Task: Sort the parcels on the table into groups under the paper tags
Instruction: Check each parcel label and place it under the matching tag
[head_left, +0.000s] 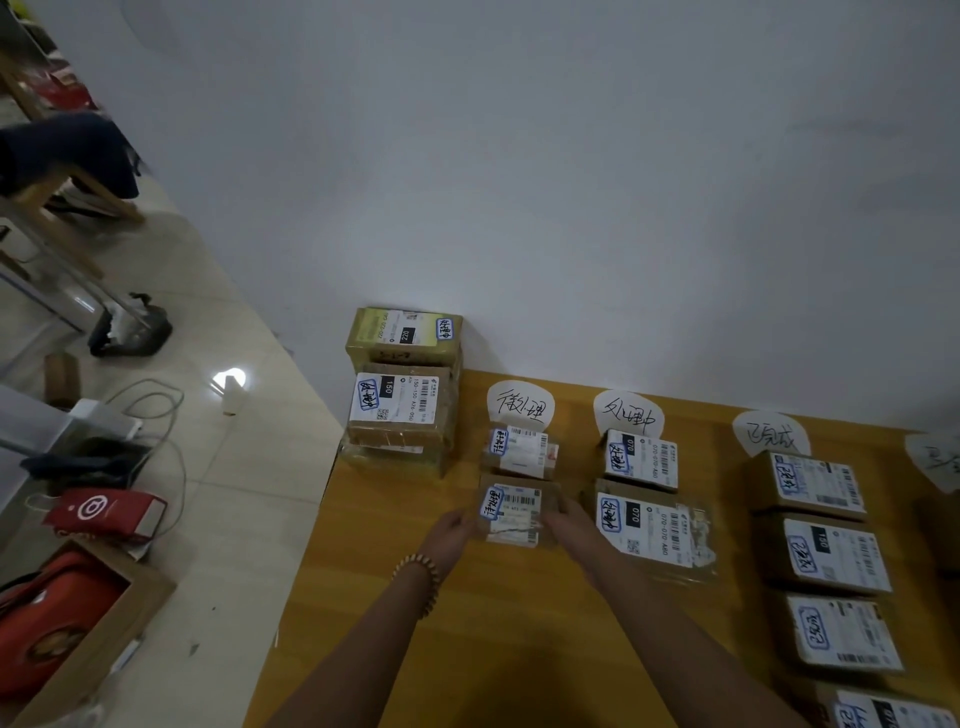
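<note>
Hands: left hand (451, 531) and right hand (567, 521) grip opposite edges of a small parcel (513, 514).
Parcel: second in line below the leftmost paper tag (521, 408), low over the surface (395, 519).
Done: rows right of that tag look filled.
Left: probably the stack (402, 384) left of that tag.

the leftmost paper tag (521, 404) is white, rounded and handwritten. just below it lies a small brown parcel (519, 449) with a white label. below that lies a second labelled parcel (511, 514), which the left hand (452, 530) and right hand (569, 522) grip at its sides. left of the tag stands a stack of brown parcels (402, 389). right of it come a middle tag (628, 414) with two flat parcels (641, 460) beneath, then a third tag (771, 433) heading a column of four parcels (831, 556).
</note>
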